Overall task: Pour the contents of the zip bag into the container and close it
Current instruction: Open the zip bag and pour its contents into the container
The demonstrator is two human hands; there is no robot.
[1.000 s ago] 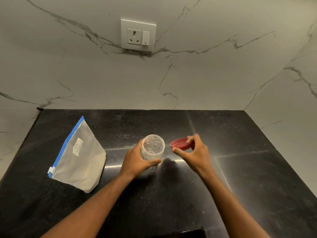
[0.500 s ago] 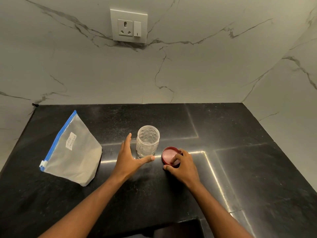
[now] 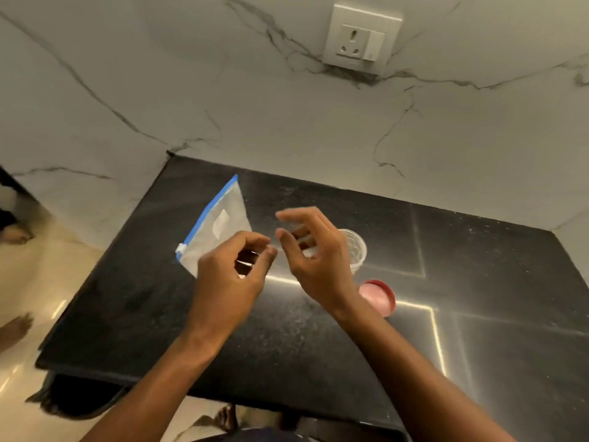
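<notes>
A clear zip bag (image 3: 220, 228) with a blue zip strip and a white label lies on the black counter (image 3: 478, 282), its lower part hidden behind my left hand. My left hand (image 3: 232, 275) hovers just in front of the bag with curled fingers and holds nothing. My right hand (image 3: 314, 260) is beside it, fingers spread and empty. Behind my right hand stands the clear plastic container (image 3: 355, 250), open at the top and partly hidden. The red lid (image 3: 379, 296) lies flat on the counter to the right of my right wrist.
A marble wall with a power socket (image 3: 361, 43) rises behind the counter. The counter's left and front edges drop to a light tiled floor (image 3: 32, 282), where bare feet of other persons show. A dark opening sits below the counter's front edge.
Both hands let go of the container and the lid and moved left toward the zip bag. The lid now lies on the counter. The camera has swung left and tilted.
</notes>
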